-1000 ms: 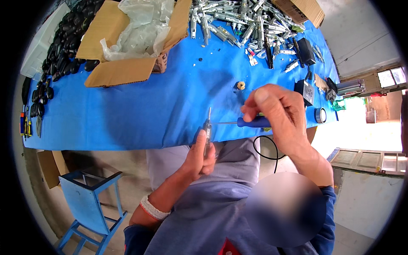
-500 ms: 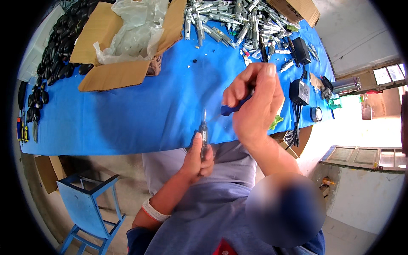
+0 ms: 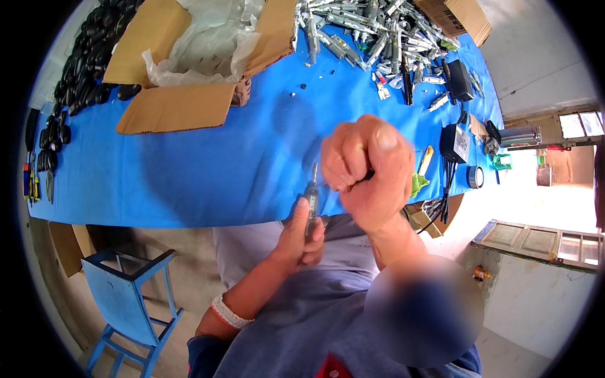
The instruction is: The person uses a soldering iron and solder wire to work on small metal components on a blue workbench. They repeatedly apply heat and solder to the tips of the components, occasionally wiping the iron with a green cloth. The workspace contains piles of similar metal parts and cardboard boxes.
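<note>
Over the near edge of the blue cloth, my left hand grips a slim device with a clear-and-dark body and a thin metal tip pointing up, away from me. Its thumb lies along the body, and the other fingers wrap round the lower end. Just right of that tip is my right hand, closed into a fist and nearer the camera. This fist hides what it holds; half a second earlier a blue handle, like a screwdriver's, showed in it.
An open cardboard box with plastic film stands at the back left, beside piled black casings. Many similar slim devices lie heaped at the back. A black power adapter lies to the right. A blue chair stands at the lower left.
My right fist has turned and come slightly nearer me, so the blue handle no longer shows. The left hand with the device appears slightly further right; the whole view has shifted a little.
</note>
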{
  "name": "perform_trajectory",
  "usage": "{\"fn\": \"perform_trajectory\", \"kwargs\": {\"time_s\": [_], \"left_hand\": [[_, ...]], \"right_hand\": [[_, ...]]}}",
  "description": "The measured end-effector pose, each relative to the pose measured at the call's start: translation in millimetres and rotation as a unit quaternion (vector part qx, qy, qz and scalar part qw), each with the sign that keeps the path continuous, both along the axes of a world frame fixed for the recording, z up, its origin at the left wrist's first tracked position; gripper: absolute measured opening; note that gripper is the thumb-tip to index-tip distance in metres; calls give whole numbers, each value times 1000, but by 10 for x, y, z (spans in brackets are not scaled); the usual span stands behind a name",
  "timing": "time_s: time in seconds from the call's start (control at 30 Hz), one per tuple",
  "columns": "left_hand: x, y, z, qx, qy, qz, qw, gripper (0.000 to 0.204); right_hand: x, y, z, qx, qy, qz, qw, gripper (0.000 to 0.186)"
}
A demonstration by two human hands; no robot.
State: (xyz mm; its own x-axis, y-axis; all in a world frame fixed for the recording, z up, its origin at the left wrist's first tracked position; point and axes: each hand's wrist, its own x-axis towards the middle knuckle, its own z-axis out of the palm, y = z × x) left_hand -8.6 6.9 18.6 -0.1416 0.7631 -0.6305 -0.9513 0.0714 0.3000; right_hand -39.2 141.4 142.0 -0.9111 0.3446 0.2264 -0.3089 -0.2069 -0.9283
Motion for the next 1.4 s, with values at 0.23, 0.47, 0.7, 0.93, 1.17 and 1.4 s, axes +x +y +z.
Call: {"fn": "perform_trajectory", "kwargs": {"time_s": [0.23, 0.47, 0.7, 0.93, 1.17, 1.4], "left_hand": [[19, -7, 36, -14, -1, 6, 1000, 65], [40, 31, -2, -7, 27, 28, 999, 64], [8, 18, -20, -15, 20, 10, 1000, 65], [-6, 8, -36, -5, -1, -3, 1000, 66], [128, -65, -20, -16, 135, 24, 990, 64], [40, 24, 18, -33, 6, 41, 999, 62]], "right_hand": [[-80, 89, -80, 59, 84, 159, 982, 47], [-2, 141, -265, 44, 126, -131, 982, 32], [73, -21, -214, -53, 80, -132, 987, 40], [-13, 58, -258, -21, 38, -41, 998, 32], [-90, 61, -208, 135, 155, 229, 952, 25], [-56, 124, -32, 76, -25, 221, 972, 38]]}}
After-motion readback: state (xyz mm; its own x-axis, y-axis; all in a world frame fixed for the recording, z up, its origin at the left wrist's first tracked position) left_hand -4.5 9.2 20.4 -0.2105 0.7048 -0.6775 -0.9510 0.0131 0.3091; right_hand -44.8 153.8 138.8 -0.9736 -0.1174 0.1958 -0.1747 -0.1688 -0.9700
